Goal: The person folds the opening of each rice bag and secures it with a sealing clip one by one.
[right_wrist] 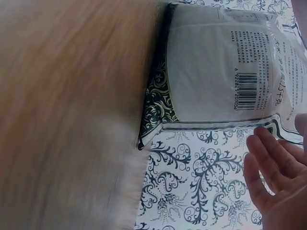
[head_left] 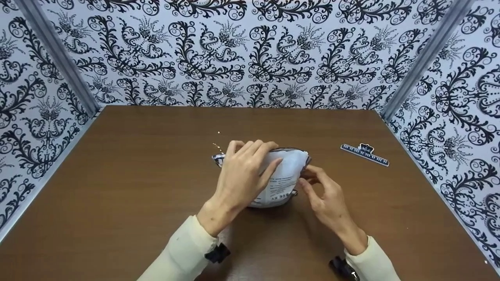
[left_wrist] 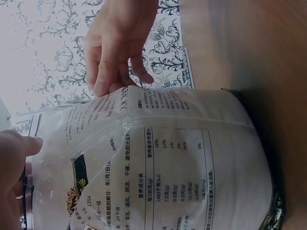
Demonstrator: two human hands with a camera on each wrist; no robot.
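A white plastic bag of rice (head_left: 285,168) with black print stands on the brown table, its top leaning and creased. My left hand (head_left: 244,171) grips the upper edge, fingers over the far side and thumb across the near face. In the left wrist view, the thumb (left_wrist: 31,145) lies by the top edge, and a nutrition table shows on the bag (left_wrist: 177,158). My right hand (head_left: 328,199) is at the bag's right side, fingertips right at its edge. The right wrist view shows those fingers (right_wrist: 268,158) loosely bent below a barcode on the bag (right_wrist: 211,72).
A long dark clip (head_left: 365,154) with a white edge lies on the table (head_left: 156,164) to the right. Small white grains (head_left: 217,146) are scattered behind the left hand. Walls with black scroll patterns (head_left: 234,50) enclose the table at the back and sides.
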